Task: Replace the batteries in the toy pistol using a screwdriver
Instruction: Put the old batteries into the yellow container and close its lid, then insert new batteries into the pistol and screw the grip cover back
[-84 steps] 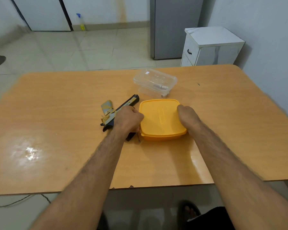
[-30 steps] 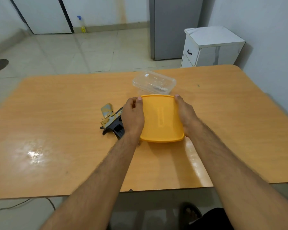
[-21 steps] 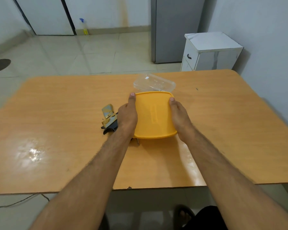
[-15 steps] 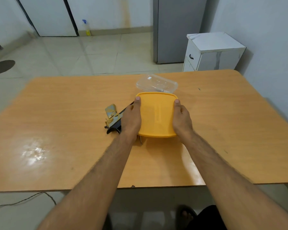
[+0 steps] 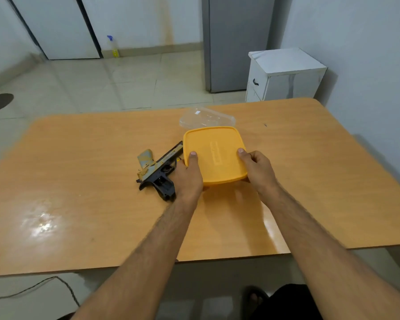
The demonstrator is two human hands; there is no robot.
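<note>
Both hands, left hand (image 5: 188, 174) and right hand (image 5: 257, 168), are gripping the yellow lid (image 5: 214, 154); tilting it carelessly risks knocking the toy pistol (image 5: 158, 173) lying just beside it.

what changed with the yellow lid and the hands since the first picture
Both hands, left hand and right hand, took hold of the yellow lid by its sides and raised it off the table. The toy pistol and clear container stayed put.

You have the lid (image 5: 214, 155) mid-table (image 5: 79, 204), the toy pistol (image 5: 158, 170) just left of it, the clear container (image 5: 207, 117) behind, toward the far edge.
</note>
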